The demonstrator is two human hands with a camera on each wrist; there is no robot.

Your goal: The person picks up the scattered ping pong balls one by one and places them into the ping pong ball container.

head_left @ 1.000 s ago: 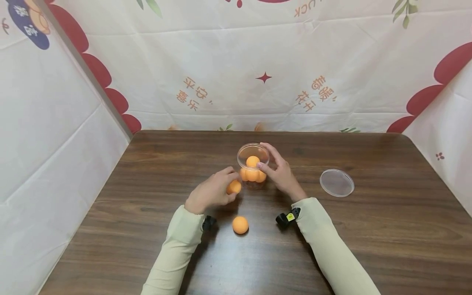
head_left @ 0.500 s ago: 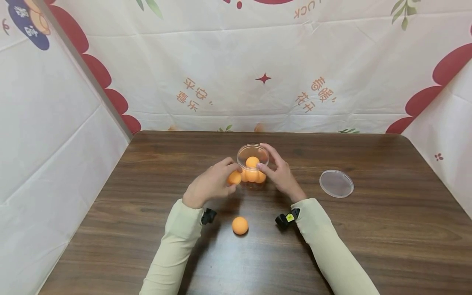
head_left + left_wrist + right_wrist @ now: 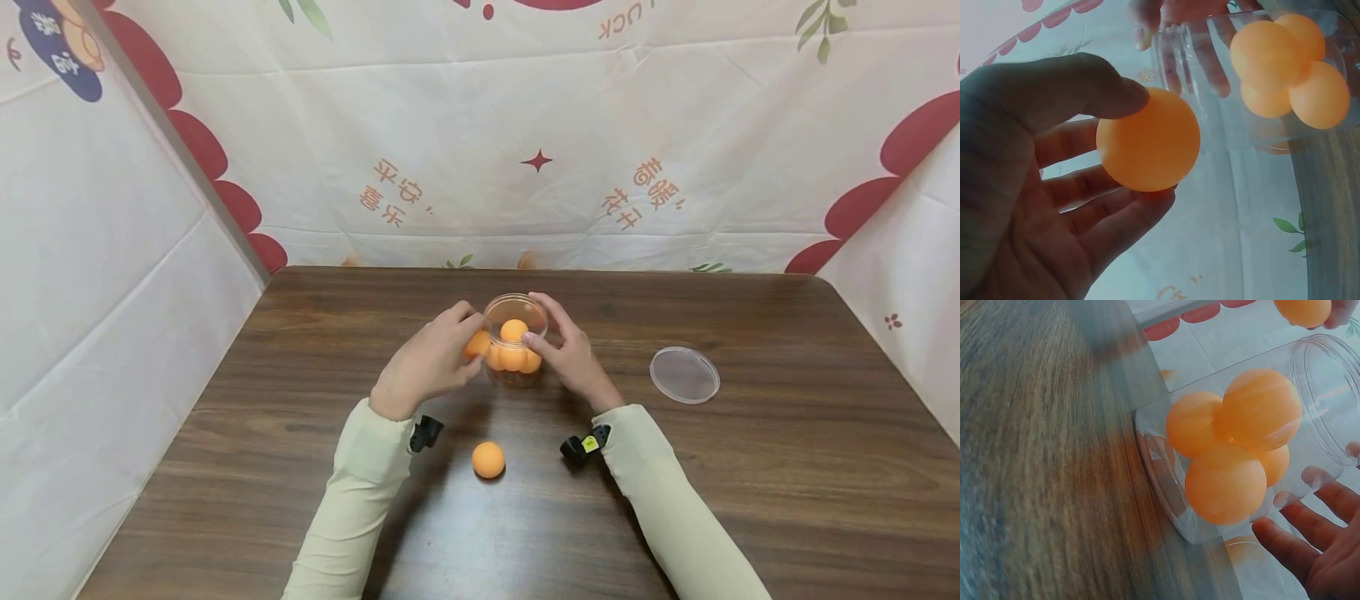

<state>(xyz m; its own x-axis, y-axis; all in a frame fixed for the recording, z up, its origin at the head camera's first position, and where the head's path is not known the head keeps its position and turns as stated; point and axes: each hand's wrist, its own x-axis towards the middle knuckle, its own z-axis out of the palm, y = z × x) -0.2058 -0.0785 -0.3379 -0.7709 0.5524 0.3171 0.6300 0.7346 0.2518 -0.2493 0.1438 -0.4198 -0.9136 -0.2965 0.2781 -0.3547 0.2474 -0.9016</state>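
Observation:
Between the thumb and fingers of my left hand (image 3: 429, 365) is an orange ping-pong ball (image 3: 1149, 139), held just left of the rim of a clear plastic jar (image 3: 513, 380). The jar is upright on the table, its mouth uncovered. Several orange ping-pong balls (image 3: 1262, 409) are piled inside it, one on top of the others. My right hand (image 3: 576, 365) holds the jar from the right, thumb at the near side of the rim and fingers around the far side. In the right wrist view its fingertips lie along the clear wall.
One loose ping-pong ball (image 3: 488, 460) lies on the brown wooden table (image 3: 247, 467), nearer me than the jar. To the right of the jar is a flat, round clear lid (image 3: 684, 375). A printed white cloth (image 3: 465, 117) hangs behind the table.
My left hand has raised its ping-pong ball from low beside the jar up to near the rim. The right hand, jar, loose ball and lid have stayed practically in place.

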